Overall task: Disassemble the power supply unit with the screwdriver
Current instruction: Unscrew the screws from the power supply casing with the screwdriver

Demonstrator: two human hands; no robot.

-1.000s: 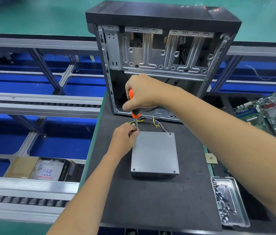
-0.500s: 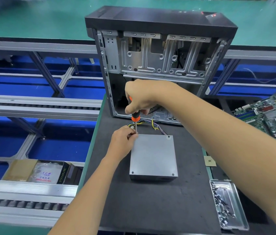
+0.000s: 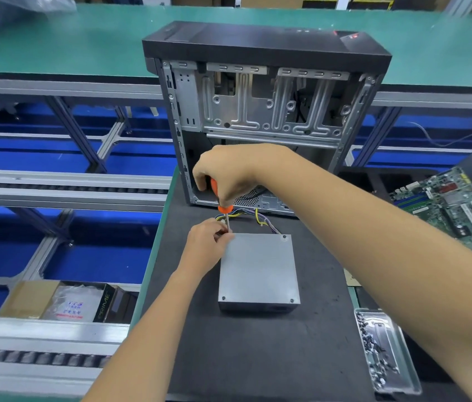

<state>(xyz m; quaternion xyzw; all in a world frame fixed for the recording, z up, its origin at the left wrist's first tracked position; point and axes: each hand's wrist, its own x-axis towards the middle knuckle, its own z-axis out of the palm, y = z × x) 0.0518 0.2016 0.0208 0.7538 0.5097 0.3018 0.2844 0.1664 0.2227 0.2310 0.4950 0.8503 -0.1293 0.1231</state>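
A grey metal power supply unit [image 3: 258,268] lies flat on the dark mat, with a bundle of coloured wires [image 3: 261,217] leaving its far edge. My right hand [image 3: 229,172] grips the orange handle of a screwdriver [image 3: 223,206] held upright, its shaft pointing down at the unit's far left corner. My left hand [image 3: 207,245] sits at that same corner, fingertips pinched around the shaft near its tip. The screw under the tip is hidden by my fingers. Screws show at the unit's other three corners.
An open black computer case [image 3: 266,111] stands upright just behind the unit. A green motherboard [image 3: 449,207] lies at the right. A metal tray [image 3: 388,352] with several screws sits at the near right. A conveyor frame with a cardboard box [image 3: 55,300] runs along the left.
My view has tilted so everything sits slightly lower in frame. Both hands stay at the unit's far left corner, and the right hand's grip on the handle has shifted a little.
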